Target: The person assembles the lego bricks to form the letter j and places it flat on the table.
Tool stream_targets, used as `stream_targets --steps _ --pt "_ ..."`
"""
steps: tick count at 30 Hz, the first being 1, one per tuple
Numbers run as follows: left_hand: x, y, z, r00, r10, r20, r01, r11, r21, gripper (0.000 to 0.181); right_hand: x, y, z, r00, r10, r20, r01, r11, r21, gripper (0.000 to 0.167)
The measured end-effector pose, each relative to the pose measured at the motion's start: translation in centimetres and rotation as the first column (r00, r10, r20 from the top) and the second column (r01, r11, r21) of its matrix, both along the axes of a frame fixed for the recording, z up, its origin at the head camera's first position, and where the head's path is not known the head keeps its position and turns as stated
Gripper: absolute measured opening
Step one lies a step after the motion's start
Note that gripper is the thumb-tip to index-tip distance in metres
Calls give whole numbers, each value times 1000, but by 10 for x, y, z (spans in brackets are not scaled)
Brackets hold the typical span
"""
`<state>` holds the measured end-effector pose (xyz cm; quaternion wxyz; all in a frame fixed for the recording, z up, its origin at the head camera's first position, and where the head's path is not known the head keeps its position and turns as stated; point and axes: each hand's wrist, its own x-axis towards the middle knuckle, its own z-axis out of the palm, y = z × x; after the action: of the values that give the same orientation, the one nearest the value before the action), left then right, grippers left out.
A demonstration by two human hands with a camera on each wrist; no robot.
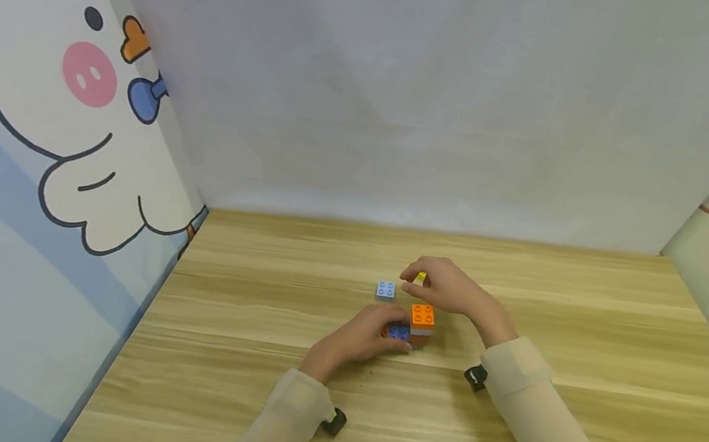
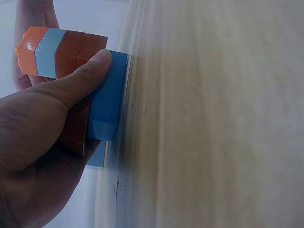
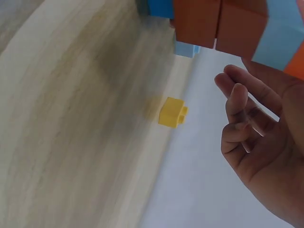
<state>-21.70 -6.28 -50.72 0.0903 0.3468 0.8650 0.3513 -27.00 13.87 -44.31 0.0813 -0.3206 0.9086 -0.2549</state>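
A toy-brick build stands on the table. Its tower has an orange brick (image 1: 422, 313) on top, then a light blue layer (image 2: 49, 53) and brown bricks (image 2: 70, 50), with a long blue brick (image 2: 112, 95) at the base. My left hand (image 1: 366, 333) holds the build's lower part from the left, thumb on the near side. Beyond the tower hovers my right hand (image 1: 447, 285), fingers loosely bent and nothing between them. Partly hidden below it is a yellow brick (image 3: 170, 113), which stands apart from the fingers in the right wrist view.
A loose light blue brick (image 1: 385, 290) lies behind the left hand, left of the right hand. The wooden table (image 1: 248, 312) meets a pale backdrop (image 1: 438, 150) at its far edge. A wall with cartoon figures (image 1: 5, 220) borders the left side.
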Motion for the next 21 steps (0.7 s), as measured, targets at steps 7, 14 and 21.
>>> stream_targets --steps 7,14,21 --pt "-1 0 -1 1000 -7 7 7 1000 -6 31 -9 -6 -7 1000 19 4 -19 1000 2 28" --pt "0 -1 -1 1000 -14 2 14 1000 -4 31 -18 -14 -16 999 29 34 -29 999 14 26" --pt "1 -1 0 1000 -5 -6 5 1000 -18 32 -24 -18 -20 999 13 52 -14 1000 26 29"
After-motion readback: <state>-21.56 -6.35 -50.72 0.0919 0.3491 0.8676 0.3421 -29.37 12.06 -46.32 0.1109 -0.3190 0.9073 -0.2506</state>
